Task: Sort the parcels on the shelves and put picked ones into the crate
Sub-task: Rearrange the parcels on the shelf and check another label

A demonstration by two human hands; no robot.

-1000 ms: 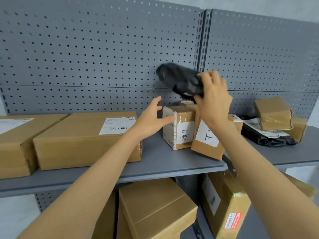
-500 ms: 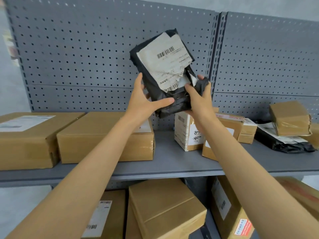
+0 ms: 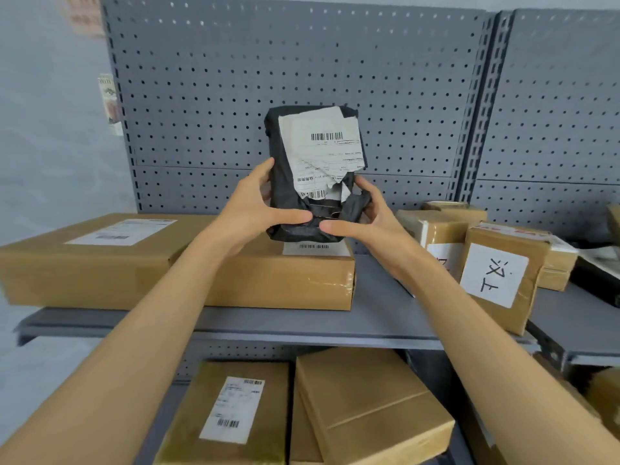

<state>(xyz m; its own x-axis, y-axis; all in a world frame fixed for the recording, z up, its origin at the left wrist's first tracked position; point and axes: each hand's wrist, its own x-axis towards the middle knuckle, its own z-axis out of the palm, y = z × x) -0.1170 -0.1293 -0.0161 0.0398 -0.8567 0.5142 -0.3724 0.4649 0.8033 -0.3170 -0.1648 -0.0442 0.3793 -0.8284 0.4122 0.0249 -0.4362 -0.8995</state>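
Both hands, left hand (image 3: 250, 209) and right hand (image 3: 367, 223), grip black parcel (image 3: 302, 182) upright between them.

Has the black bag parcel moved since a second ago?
Yes. The black bag parcel went from above the small boxes leftward, over the large flat box, now label-forward in both hands.

Pictured: one black mailer bag (image 3: 303, 196) bearing one torn white label (image 3: 323, 152); two bare hands, left hand (image 3: 255, 209) and right hand (image 3: 375, 223). Two large flat cartons on the upper shelf (image 3: 379, 317), left carton (image 3: 84, 263) and middle carton (image 3: 285, 280). At least four small taped boxes at right, one marked box (image 3: 500, 280) foremost. Two cartons fully visible below, labelled carton (image 3: 235, 414) and plain carton (image 3: 369, 404).
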